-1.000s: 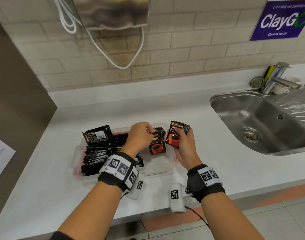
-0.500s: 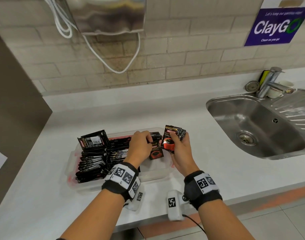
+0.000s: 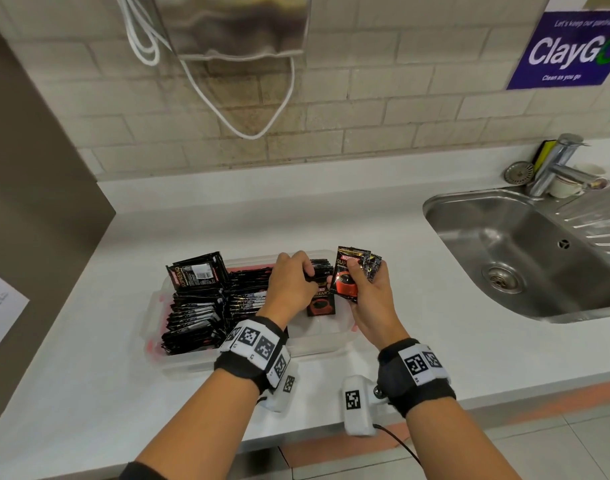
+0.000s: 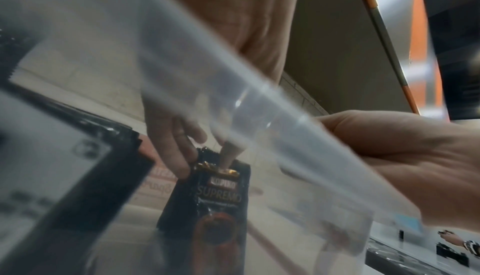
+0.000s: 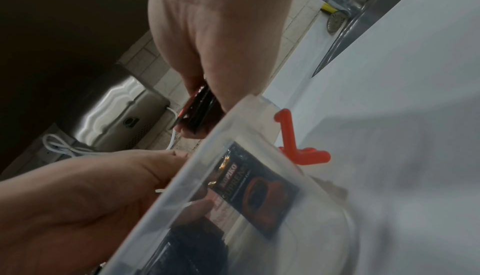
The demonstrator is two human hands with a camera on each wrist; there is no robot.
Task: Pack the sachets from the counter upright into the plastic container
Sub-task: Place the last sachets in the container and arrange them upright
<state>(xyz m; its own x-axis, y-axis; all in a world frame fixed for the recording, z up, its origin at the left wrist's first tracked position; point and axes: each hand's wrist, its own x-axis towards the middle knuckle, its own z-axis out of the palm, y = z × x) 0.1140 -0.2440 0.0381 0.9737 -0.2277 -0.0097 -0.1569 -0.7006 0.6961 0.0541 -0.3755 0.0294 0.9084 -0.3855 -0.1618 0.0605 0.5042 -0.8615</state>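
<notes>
1. A black sachet (image 3: 320, 299) stands up in the clear plastic box (image 3: 326, 344), near its right end
2. The left hand (image 3: 291, 284) reaches into the box and pinches the top of that sachet with its fingertips (image 4: 182, 166)
3. The right hand (image 3: 369, 299) holds a small bunch of sachets (image 3: 354, 273) just right of the left hand, over the box's right edge, fingers curled round them
4. Many more packed sachets (image 3: 199, 306) fill the left part of the box, standing in rows
5. The box sits on a white counter (image 3: 89, 375)
6. A metal sink (image 3: 525, 254) is far off to the right
</notes>
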